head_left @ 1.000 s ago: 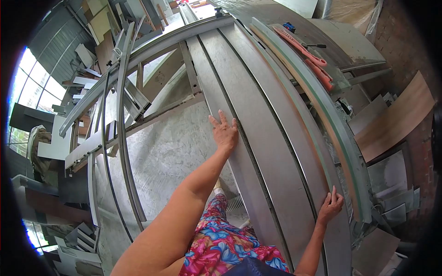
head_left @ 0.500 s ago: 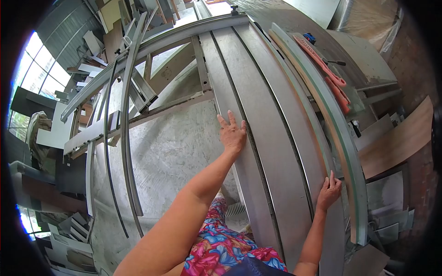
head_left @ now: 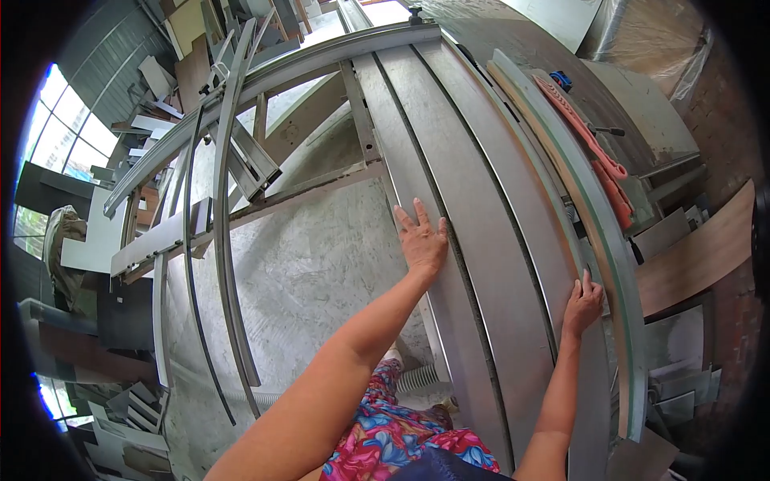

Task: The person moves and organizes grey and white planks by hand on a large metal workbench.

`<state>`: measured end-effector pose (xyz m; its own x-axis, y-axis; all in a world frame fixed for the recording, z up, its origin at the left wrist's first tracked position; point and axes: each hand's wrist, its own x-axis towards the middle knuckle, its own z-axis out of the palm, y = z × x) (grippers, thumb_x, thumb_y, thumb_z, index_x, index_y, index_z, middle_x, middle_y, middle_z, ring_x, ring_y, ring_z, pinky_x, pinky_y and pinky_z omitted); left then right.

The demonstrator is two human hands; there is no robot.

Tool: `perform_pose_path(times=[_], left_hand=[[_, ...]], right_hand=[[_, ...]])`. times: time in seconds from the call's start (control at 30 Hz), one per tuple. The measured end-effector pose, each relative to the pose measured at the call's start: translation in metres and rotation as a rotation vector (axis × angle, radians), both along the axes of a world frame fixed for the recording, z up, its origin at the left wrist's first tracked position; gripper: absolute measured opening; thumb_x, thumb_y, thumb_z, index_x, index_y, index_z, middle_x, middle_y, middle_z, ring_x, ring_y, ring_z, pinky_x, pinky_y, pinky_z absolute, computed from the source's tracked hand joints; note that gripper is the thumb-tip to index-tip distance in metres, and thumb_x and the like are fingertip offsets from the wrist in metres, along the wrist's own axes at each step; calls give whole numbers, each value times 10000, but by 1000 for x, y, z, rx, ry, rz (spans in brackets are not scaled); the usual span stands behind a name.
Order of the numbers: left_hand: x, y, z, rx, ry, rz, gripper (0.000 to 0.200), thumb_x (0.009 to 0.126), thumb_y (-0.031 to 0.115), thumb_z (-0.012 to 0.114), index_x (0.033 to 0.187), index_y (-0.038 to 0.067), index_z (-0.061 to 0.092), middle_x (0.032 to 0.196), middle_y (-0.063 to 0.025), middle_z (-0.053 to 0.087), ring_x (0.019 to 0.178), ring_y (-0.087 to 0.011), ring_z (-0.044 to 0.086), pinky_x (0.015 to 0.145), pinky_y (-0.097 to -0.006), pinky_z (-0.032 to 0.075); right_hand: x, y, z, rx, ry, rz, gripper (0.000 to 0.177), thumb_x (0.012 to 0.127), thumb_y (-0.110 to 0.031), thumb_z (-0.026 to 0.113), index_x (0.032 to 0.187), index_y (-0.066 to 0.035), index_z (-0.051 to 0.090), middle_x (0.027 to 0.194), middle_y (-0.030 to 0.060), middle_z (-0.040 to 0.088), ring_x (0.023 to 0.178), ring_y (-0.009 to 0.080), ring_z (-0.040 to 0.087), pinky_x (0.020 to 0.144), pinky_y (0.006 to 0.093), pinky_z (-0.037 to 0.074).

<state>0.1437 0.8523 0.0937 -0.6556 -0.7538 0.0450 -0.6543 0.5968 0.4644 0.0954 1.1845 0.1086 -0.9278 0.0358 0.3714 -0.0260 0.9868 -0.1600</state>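
A long grey metal sliding table (head_left: 473, 184) with two dark grooves runs from the top centre down toward my body. My left hand (head_left: 423, 240) lies on its left strip, palm down with the fingers spread, holding nothing. At the table's right edge is my right hand (head_left: 584, 305), its fingers bent and bunched at the rim beside a narrow gap. Whether anything small is between those fingers is hidden. Just right of it runs a long board (head_left: 597, 232) with a pale green edge.
A metal frame (head_left: 241, 216) with rails and a crossbar extends to the left over the concrete floor (head_left: 321, 264). Red-orange tools (head_left: 589, 140) lie at the upper right. Offcut panels (head_left: 128, 417) are stacked at the left. A ribbed hose (head_left: 417, 377) is near my legs.
The view has shifted slightly. My left hand remains flat on the table, while my right hand is a little farther up along the right edge, its fingers still bent.
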Motion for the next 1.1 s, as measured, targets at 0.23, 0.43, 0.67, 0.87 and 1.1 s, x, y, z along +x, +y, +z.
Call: perform_pose_path(times=[0.23, 0.43, 0.67, 0.87, 1.1], left_hand=[[-16, -18, -2, -12, 19, -31, 699, 854, 434, 508, 1412, 107, 242, 1434, -286, 105, 994, -407, 495, 838, -421, 462], [-30, -31, -3, 1, 59, -35, 692, 846, 403, 539, 1403, 104, 258, 1437, -281, 86, 979, -399, 495, 807, -422, 473], [-50, -47, -3, -10, 61, -19, 690, 840, 393, 551, 1397, 101, 268, 1434, -283, 87, 954, -394, 508, 796, -418, 478], [-64, -61, -4, 1, 61, -18, 688, 836, 387, 557, 1390, 86, 281, 1429, -293, 88, 954, -398, 508, 807, -415, 473], [-79, -78, 5, 119, 17, -33, 696, 859, 421, 512, 1409, 96, 236, 1428, -304, 95, 1095, -470, 449, 889, -446, 437]], right_hand=[[-40, -41, 1, 69, -20, -69, 314, 846, -257, 598, 1160, -251, 591, 931, 4, 527, 914, 216, 538, 751, 418, 447], [-80, -76, -3, 110, -8, -90, 311, 851, -280, 589, 1161, -253, 586, 931, 6, 525, 923, 211, 540, 743, 414, 456], [-128, -110, -8, 176, 25, -73, 308, 851, -286, 587, 1158, -265, 582, 935, 24, 532, 926, 224, 544, 743, 433, 463], [-156, -141, -8, 160, 30, -92, 313, 847, -288, 593, 1158, -265, 580, 938, 25, 539, 929, 227, 547, 764, 428, 472], [-191, -171, -13, 196, 43, -109, 297, 856, -315, 572, 1150, -267, 580, 931, 28, 536, 941, 235, 546, 780, 432, 472]])
